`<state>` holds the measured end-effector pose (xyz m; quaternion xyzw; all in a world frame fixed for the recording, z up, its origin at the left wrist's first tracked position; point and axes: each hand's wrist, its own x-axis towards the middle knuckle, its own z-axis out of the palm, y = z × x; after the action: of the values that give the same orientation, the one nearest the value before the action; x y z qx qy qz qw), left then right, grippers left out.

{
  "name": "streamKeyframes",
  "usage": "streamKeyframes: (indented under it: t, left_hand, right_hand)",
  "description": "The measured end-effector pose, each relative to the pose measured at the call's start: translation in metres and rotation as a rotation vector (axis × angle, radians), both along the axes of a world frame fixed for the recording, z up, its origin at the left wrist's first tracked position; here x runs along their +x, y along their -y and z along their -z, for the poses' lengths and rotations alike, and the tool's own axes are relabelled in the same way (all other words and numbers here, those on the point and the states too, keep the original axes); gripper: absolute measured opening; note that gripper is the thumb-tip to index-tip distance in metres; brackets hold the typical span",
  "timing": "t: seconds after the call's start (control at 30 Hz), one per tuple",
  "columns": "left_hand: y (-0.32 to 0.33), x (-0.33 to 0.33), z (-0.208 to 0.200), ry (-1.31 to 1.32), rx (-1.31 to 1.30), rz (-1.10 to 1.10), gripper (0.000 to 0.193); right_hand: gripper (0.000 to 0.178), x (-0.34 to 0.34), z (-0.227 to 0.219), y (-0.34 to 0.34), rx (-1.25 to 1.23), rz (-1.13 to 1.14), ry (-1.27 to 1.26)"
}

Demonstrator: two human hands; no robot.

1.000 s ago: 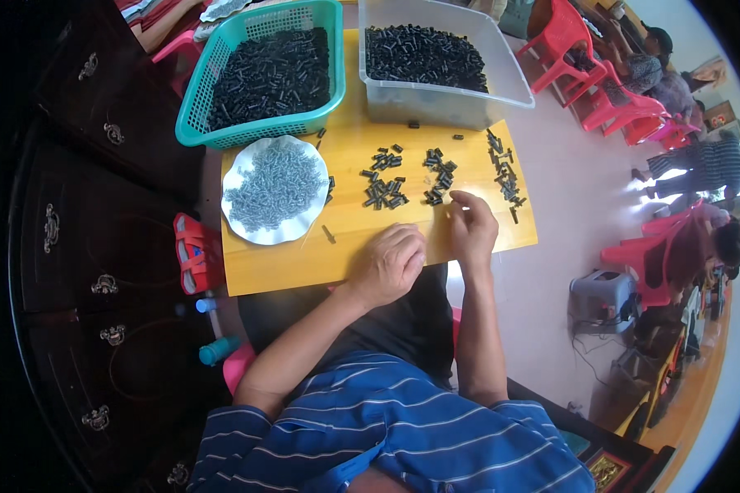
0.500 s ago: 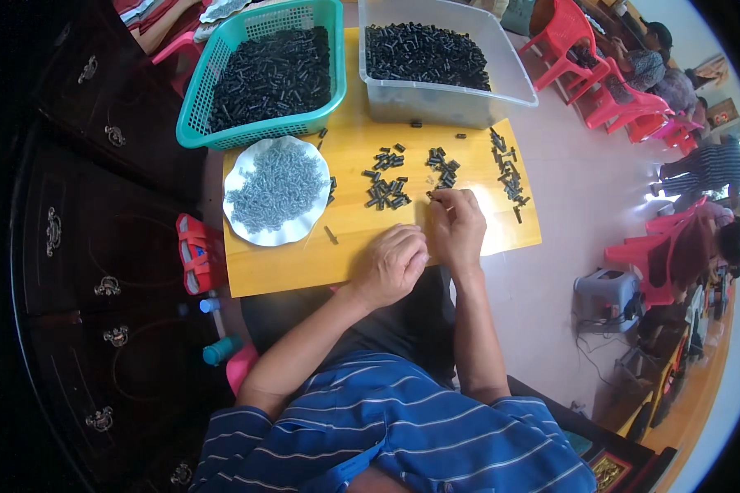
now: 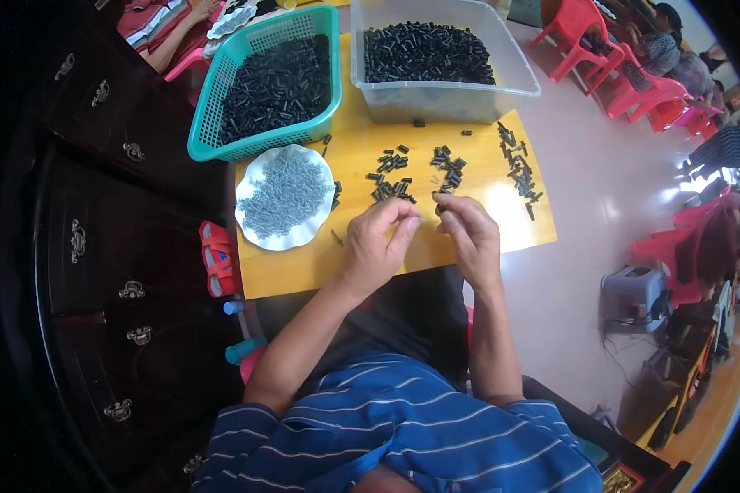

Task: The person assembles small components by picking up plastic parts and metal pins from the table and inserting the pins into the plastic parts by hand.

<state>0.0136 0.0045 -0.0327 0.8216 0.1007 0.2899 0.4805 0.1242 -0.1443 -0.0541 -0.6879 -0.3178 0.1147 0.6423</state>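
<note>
Above the near middle of the yellow table, my left hand [image 3: 378,242] is closed in a pinch, with a tiny silvery part [image 3: 420,218] showing at the fingertips. Facing it a short way apart, my right hand [image 3: 474,240] also pinches; a small dark piece shows at its fingertips, apparently a short black tube. Just beyond my hands lie two loose clusters of short black tubes [image 3: 393,162], [image 3: 450,168]. To the left, a white scalloped plate [image 3: 281,243] bears a heap of small silvery parts [image 3: 284,193].
A green mesh basket [image 3: 197,135] and a translucent bin [image 3: 436,105], both full of black pieces, stand at the back. Longer black pieces [image 3: 520,172] line the table's right side. Dark drawers [image 3: 99,246] stand left; pink chairs [image 3: 575,45] and other people are at right.
My left hand has lifted and turned from resting half-curled to a pinch with a tiny part. My right hand has turned its fingertips toward it. The whole view has shifted slightly.
</note>
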Motion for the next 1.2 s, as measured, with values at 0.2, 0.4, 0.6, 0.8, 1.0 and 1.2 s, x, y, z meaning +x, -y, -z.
streamKeyframes:
  t: [0.2,0.4,0.6,0.8,1.0,1.2]
  left_hand:
    - [-0.005,0.010,-0.013,-0.005,0.085,0.007,0.007]
    - [-0.003,0.012,-0.019,-0.032,0.210,0.051,0.009]
    - [-0.002,0.016,-0.020,0.020,0.253,0.088,0.013]
    - [-0.009,0.033,-0.001,-0.020,0.291,0.021,0.018]
    - [-0.014,0.060,0.024,-0.093,0.562,0.082,0.020]
    - [-0.014,0.077,0.033,-0.116,0.606,0.122,0.017]
  right_hand:
    - [0.021,-0.008,-0.004,-0.001,0.079,-0.056,-0.288]
    - [0.018,-0.005,0.002,0.003,0.058,-0.100,-0.316]
    - [0.017,-0.003,-0.001,0.005,0.146,-0.099,-0.427]
    - [0.021,0.006,-0.009,0.010,0.351,-0.001,-0.537]
    - [0.020,0.014,-0.003,0.015,0.431,0.038,-0.652]
    - [0.021,0.016,-0.004,0.017,0.441,0.079,-0.692]
